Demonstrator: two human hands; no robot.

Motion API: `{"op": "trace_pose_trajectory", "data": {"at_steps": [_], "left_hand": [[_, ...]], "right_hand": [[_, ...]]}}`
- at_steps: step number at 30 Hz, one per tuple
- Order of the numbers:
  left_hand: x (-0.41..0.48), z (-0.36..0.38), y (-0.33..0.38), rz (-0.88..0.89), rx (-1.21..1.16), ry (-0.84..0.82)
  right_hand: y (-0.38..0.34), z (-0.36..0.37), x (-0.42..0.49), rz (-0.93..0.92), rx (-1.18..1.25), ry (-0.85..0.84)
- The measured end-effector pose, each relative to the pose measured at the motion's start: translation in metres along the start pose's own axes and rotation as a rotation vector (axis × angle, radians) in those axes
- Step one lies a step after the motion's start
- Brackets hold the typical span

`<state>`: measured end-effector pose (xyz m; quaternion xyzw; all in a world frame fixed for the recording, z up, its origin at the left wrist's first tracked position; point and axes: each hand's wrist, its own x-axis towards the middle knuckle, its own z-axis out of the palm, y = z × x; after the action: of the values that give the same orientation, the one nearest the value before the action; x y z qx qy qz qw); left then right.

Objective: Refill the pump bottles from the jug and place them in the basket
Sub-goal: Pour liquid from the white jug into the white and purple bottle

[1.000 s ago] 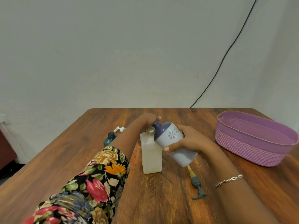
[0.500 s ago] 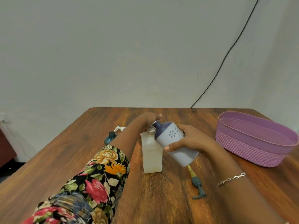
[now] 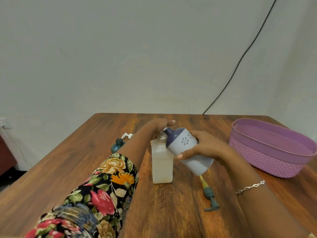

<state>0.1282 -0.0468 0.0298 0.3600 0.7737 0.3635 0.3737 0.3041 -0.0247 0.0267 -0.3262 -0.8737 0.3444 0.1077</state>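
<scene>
A square translucent jug (image 3: 162,164) with a white pump head stands mid-table. My left hand (image 3: 158,126) rests on top of that pump head with its fingers stretched forward. My right hand (image 3: 204,148) grips a pale lavender bottle (image 3: 190,150) with a dark blue shoulder. The bottle is tilted left, its open neck right at the jug's spout. Its green pump with a yellow tube (image 3: 208,194) lies on the table in front of it. A teal bottle (image 3: 117,146) without a pump stands behind my left forearm, and a white pump (image 3: 127,135) lies behind it.
A purple woven-look basket (image 3: 267,162) sits at the right of the wooden table (image 3: 171,212), with nothing visible in it. A black cable runs down the wall to the table's far edge. My flowered left sleeve covers the near left of the table.
</scene>
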Motion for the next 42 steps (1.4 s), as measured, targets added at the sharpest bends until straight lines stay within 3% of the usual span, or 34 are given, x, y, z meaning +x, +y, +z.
{"op": "trace_pose_trajectory", "data": {"at_steps": [5,16,21,24,32,39,42], "left_hand": [[-0.002,0.005,0.001,0.053,0.066,0.092],[-0.006,-0.004,0.001,-0.003,0.016,-0.046],[-0.005,0.002,0.001,0.08,0.144,0.04],[-0.002,0.004,0.002,0.066,0.15,0.069],[-0.004,-0.006,0.007,-0.062,0.081,-0.044],[-0.001,-0.001,0.002,0.084,0.246,0.055],[-0.004,-0.001,0.003,0.075,0.234,0.015]], "right_hand": [[-0.001,-0.004,0.001,-0.022,-0.064,-0.018],[-0.006,-0.013,0.003,-0.058,-0.071,-0.034],[-0.006,-0.013,0.003,-0.051,-0.107,-0.055],[-0.004,-0.012,0.004,-0.049,-0.103,-0.06],[-0.006,-0.015,0.004,-0.066,-0.025,-0.053],[-0.007,-0.013,0.006,-0.053,-0.082,-0.08],[-0.006,-0.013,0.005,-0.05,-0.071,-0.073]]}}
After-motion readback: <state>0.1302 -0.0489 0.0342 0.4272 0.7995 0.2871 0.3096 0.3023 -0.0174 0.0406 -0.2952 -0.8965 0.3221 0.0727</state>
